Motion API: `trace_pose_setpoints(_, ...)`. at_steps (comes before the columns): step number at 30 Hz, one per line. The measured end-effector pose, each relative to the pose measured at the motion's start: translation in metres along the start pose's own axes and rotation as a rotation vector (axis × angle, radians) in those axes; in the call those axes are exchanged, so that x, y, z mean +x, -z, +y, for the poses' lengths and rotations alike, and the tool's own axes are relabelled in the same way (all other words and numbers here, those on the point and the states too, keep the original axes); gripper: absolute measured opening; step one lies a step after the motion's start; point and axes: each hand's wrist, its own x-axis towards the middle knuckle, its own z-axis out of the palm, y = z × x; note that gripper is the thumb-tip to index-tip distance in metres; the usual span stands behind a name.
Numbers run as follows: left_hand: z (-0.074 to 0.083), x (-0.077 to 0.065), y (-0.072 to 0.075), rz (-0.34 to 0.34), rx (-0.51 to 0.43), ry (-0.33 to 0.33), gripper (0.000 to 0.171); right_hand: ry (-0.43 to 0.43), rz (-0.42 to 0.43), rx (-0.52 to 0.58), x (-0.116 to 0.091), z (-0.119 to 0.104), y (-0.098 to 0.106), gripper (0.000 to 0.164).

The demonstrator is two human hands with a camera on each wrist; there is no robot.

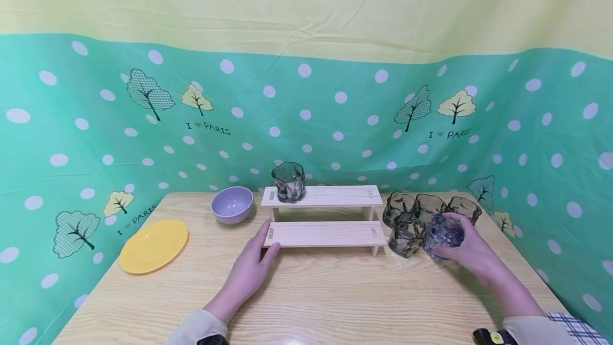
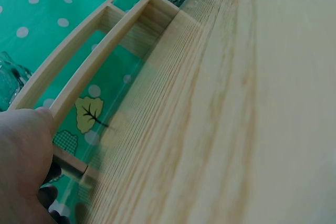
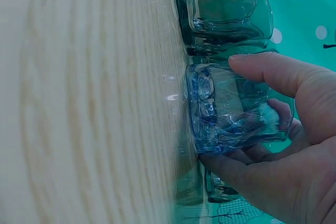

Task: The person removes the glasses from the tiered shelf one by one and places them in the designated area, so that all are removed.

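Note:
In the head view, my right hand (image 1: 471, 252) grips a bluish glass tumbler (image 1: 444, 233) at the right of the table. The right wrist view shows the thumb on one side of this tumbler (image 3: 236, 106) and fingers on the other, its base close to the tabletop. Several smoky grey tumblers (image 1: 406, 236) stand bunched beside and behind it. My left hand (image 1: 249, 265) holds the left end of a two-step wooden rack (image 1: 325, 234), thumb at the front corner of the lower step. One grey tumbler (image 1: 289, 188) stands upright on the upper step's left end.
A purple bowl (image 1: 232, 205) sits left of the rack, and a yellow plate (image 1: 154, 246) lies farther left. The wooden table (image 1: 325, 297) ends at a green dotted curtain (image 1: 258, 137) behind and on both sides. A checked cloth (image 1: 581, 329) shows at the lower right.

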Motion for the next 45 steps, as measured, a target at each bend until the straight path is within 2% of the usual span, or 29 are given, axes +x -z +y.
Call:
trace_pose_setpoints(8,-0.003,0.002,-0.001,-0.010,-0.008,0.019,0.071,-0.007,-0.010,0.005,-0.001,-0.001,0.000,0.117)
trace_pose_setpoints(14,-0.004,0.002,-0.001,-0.012,-0.012,0.017,0.071,0.026,-0.004,-0.065,-0.004,-0.007,0.006,0.122)
trace_pose_setpoints(25,-0.002,0.003,0.000,-0.011,-0.019,0.009,0.071,0.095,0.102,-0.097,-0.011,-0.034,0.014,0.118)
trace_pose_setpoints(34,-0.002,0.002,0.001,-0.011,-0.025,0.013,0.072,0.171,0.143,-0.040,-0.014,-0.074,-0.002,0.113)
trace_pose_setpoints(45,-0.002,0.000,0.000,-0.002,-0.017,0.006,0.070,0.204,0.088,0.003,-0.003,-0.123,-0.036,0.116)
